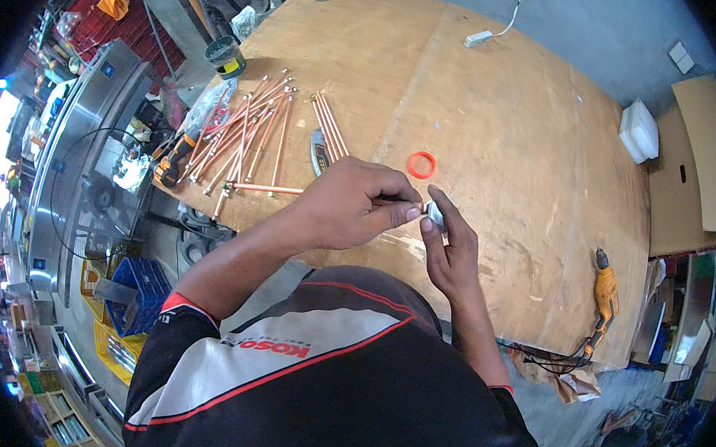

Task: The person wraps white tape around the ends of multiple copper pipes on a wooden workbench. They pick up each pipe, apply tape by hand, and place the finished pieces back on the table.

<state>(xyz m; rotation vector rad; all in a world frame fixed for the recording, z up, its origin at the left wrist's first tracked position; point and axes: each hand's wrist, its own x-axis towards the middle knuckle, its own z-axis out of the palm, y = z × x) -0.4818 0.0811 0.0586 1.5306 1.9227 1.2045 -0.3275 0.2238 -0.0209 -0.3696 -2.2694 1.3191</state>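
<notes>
Over the near part of the wooden table, my left hand (356, 203) closes around a thin copper tube (268, 187). One end sticks out to the left; the other shows at my fingertips. Close by, my right hand (452, 246) pinches a small grey-white, round-looking piece (435, 215) between thumb and fingers, right at that tube end. Whether the two touch is hard to see. An orange ring (422, 165) lies flat just beyond my fingers. Past my left hand are a grey utility knife (319, 152) and several copper tubes (330, 126) lined up side by side.
A loose pile of copper tubes (244, 136) covers the table's left side, with an orange-black power tool (173, 163) and a dark bucket (225, 58) near it. At the right edge lies a yellow drill (605, 293). White foam (639, 131) and a cardboard box (678, 168) stand beyond.
</notes>
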